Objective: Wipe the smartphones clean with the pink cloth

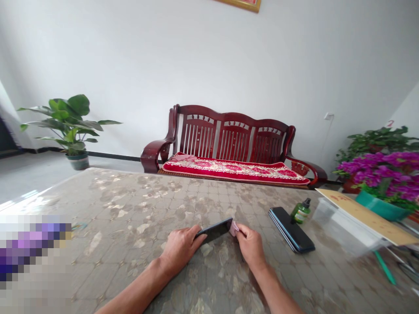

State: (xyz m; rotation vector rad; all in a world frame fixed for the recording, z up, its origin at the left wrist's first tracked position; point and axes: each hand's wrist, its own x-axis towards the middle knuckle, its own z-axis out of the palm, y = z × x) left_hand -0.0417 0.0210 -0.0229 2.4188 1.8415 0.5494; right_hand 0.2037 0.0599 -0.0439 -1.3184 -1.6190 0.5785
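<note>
A dark smartphone (215, 231) is tilted above the patterned tablecloth, its long side running up to the right. My left hand (181, 246) grips the phone's left end, thumb in front and fingers behind. Pinched in my right hand (251, 245) is a small pink cloth (234, 228), which touches the phone's right end. Part of the cloth is hidden by the fingers. To the right of my right hand lies a stack of dark phones (291, 230), and just beyond it stands a small green bottle (301, 211) with a black cap.
The tablecloth (131, 209) covers a wide table. At right are a clear plastic box (343, 226) with a tan board (366, 216), a teal pot (381, 206) of purple flowers and a green stick (384, 267). A wooden bench (229, 135) stands behind the table.
</note>
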